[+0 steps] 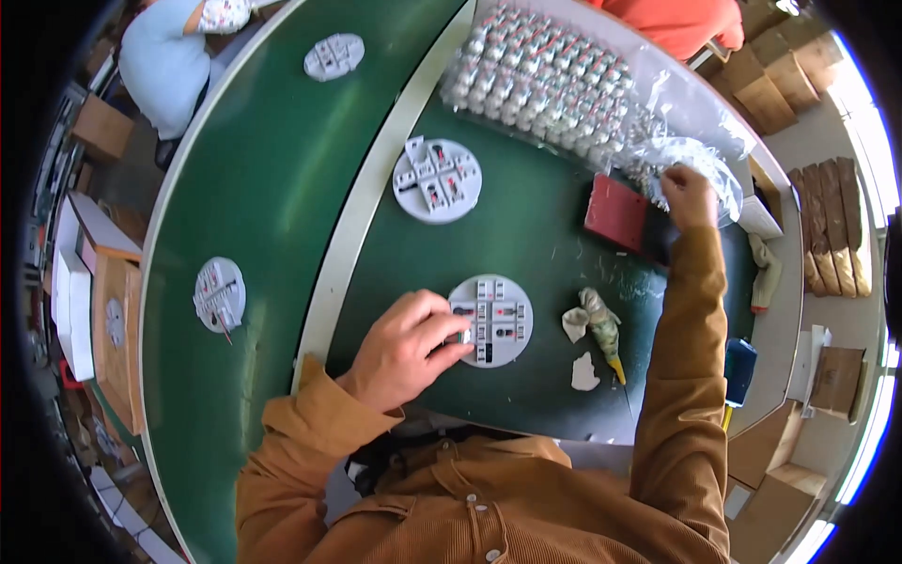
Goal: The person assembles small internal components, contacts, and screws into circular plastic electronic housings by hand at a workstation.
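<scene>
In front of me a round white disc (507, 349) with rectangular slots and small black and red parts lies on the green table. My left hand (402, 346) is closed at the disc's left edge. Its thumb and fingers pinch a small white part (464, 336), mostly hidden by the fingertips. To the right, my right hand (689, 195) dips into a clear plastic bag (714, 169) at the far right of the table. Its fingers are bunched together, and whatever is between them is hidden. Small metal pieces (645, 167) show beside that hand.
A red box (614, 212) stands by the bag. Behind it are rows of white parts (536, 80) in plastic. A wrapped tool with a yellow tip (603, 327) lies right of the disc. Another loaded disc (438, 181) sits farther back. Beyond the pale rail (362, 202) are more discs.
</scene>
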The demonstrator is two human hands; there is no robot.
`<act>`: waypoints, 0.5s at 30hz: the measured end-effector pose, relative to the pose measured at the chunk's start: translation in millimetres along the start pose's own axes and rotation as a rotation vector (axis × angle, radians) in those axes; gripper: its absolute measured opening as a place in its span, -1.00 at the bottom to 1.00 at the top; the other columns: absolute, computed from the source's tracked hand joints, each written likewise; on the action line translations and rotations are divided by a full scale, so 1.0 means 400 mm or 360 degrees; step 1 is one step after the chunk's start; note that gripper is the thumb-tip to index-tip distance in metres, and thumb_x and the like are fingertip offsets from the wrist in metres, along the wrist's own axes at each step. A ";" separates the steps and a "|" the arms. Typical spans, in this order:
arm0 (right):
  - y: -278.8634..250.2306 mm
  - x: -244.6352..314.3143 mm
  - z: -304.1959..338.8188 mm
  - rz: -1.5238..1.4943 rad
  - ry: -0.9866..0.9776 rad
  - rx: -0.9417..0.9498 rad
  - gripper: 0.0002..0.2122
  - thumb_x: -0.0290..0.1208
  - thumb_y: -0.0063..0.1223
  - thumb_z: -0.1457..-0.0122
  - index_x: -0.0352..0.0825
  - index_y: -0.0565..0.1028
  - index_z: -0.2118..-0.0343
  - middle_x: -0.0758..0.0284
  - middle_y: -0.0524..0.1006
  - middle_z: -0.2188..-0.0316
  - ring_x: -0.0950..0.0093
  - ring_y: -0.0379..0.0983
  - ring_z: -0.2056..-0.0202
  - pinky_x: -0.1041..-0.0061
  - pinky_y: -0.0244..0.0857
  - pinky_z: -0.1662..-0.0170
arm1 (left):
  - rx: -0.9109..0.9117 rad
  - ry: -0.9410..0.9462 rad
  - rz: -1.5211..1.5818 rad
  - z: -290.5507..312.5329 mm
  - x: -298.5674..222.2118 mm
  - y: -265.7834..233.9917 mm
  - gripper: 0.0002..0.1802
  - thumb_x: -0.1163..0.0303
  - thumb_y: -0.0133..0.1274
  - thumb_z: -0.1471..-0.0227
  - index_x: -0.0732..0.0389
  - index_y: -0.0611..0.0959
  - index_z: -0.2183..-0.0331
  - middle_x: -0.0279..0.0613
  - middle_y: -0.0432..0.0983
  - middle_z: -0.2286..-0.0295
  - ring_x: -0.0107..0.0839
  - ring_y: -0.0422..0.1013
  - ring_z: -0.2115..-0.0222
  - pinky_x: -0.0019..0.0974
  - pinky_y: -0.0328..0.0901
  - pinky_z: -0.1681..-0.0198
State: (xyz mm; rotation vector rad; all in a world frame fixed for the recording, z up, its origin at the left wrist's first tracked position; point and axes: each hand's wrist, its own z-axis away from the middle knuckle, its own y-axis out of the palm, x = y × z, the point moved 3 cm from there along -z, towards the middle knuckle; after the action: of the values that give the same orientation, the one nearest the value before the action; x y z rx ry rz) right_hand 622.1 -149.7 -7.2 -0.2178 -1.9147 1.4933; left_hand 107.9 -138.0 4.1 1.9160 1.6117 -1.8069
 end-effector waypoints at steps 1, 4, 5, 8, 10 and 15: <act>-0.016 0.044 0.052 0.0028 0.0000 0.0074 -0.78 -0.34 0.33 -0.27 -0.34 0.76 0.12 0.27 0.75 0.27 0.38 0.65 0.27 0.39 0.54 0.08 | 0.0006 -0.0073 0.0031 0.013 0.007 0.011 -0.72 0.59 0.47 0.03 0.21 0.77 0.22 -0.29 0.53 0.24 -0.32 0.46 0.33 -0.27 0.43 0.20; -0.074 0.252 0.262 -0.0818 -0.0013 0.0126 -0.80 -0.56 0.28 -0.30 -0.44 0.72 0.05 0.33 0.72 0.33 0.55 0.59 0.31 0.61 0.48 0.16 | -0.0023 -0.0094 0.0036 0.021 0.020 0.026 -0.71 0.60 0.47 0.03 0.22 0.76 0.22 -0.28 0.51 0.25 -0.33 0.45 0.34 -0.27 0.42 0.22; -0.056 0.314 0.351 -0.0872 0.0000 0.0247 -0.81 -0.63 0.30 -0.25 -0.41 0.73 0.09 0.35 0.71 0.33 0.59 0.55 0.36 0.65 0.42 0.24 | -0.0024 -0.0101 0.0046 0.018 0.032 0.031 -0.71 0.61 0.47 0.03 0.22 0.76 0.22 -0.28 0.51 0.25 -0.34 0.45 0.34 -0.27 0.42 0.23; 0.008 0.466 0.527 -0.0867 -0.0663 0.0596 -0.77 -0.75 0.36 -0.12 -0.36 0.77 0.17 0.36 0.71 0.25 0.58 0.50 0.40 0.59 0.36 0.32 | -0.0009 -0.0058 0.0046 0.000 0.054 0.014 -0.70 0.63 0.47 0.04 0.23 0.75 0.22 -0.28 0.49 0.25 -0.35 0.43 0.35 -0.27 0.41 0.25; 0.054 0.498 0.592 -0.0708 -0.0830 0.0482 -0.79 -0.74 0.38 -0.13 -0.38 0.78 0.18 0.32 0.70 0.18 0.49 0.54 0.37 0.54 0.42 0.30 | -0.0005 -0.0058 0.0069 0.013 0.058 0.026 -0.69 0.64 0.47 0.06 0.24 0.76 0.22 -0.27 0.50 0.25 -0.35 0.43 0.36 -0.29 0.39 0.26; 0.096 0.525 0.620 -0.0518 -0.1052 0.0401 -0.79 -0.72 0.39 -0.14 -0.40 0.77 0.17 0.28 0.68 0.15 0.38 0.59 0.33 0.49 0.47 0.25 | -0.0071 -0.0032 0.0094 0.023 0.058 0.039 -0.66 0.67 0.48 0.10 0.26 0.76 0.22 -0.26 0.50 0.26 -0.36 0.40 0.38 -0.32 0.35 0.31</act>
State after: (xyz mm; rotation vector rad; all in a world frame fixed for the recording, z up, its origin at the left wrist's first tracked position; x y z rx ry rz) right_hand 304.8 -224.0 19.5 0.7532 -2.0760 1.6786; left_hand 106.7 -136.8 -25.5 1.8994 1.5585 -1.7474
